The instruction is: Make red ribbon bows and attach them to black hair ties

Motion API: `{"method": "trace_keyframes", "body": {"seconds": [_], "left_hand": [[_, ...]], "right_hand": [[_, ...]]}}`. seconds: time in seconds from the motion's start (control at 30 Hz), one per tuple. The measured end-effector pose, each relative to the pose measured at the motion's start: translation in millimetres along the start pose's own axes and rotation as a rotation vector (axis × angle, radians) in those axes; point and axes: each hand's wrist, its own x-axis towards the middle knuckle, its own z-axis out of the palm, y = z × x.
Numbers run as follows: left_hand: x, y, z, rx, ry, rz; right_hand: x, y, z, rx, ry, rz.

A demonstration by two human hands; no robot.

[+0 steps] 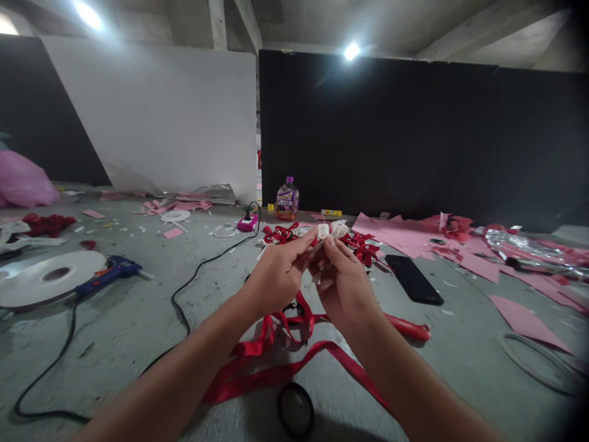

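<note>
My left hand (278, 273) and my right hand (343, 276) meet at the centre, fingers closed in pinches. Between their fingertips is a small white piece (323, 231), its lower part covered by the fingers. A crumpled whitish scrap (339, 229) shows just behind the right fingertips. Red ribbon (257, 376) lies in loose loops under and in front of the hands. Red bows (363, 247) sit behind the hands, partly hidden. A black ring (295, 410) lies nearest to me.
At left are a blue glue gun (108, 273), its black cable and a white ribbon roll (27, 279). A bottle (287, 200) stands behind. A black phone (414, 279), red-handled tool (407, 327) and pink sheets (396, 234) lie right.
</note>
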Motion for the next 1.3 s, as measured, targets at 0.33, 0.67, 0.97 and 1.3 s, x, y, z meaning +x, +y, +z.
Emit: {"method": "trace_keyframes", "body": {"seconds": [0.33,0.67,0.97,1.3], "left_hand": [[1.9,2.8,-7.5,-0.052,0.184,-0.103],[3.0,-0.4,3.3,-0.190,0.218,-0.153],[5.1,3.3,3.9,-0.815,0.386,-0.305],[5.8,4.0,-0.9,-0.663,0.211,-0.304]], "right_hand": [[-0.2,1.7,-9.7,-0.497,-0.219,-0.190],[-3.1,-0.4,-4.4,-0.606,-0.085,-0.195],[-10.7,-0.7,0.4,-0.511,-0.206,-0.258],[5.2,-11.5,-4.3,-0.660,-0.226,-0.235]]}}
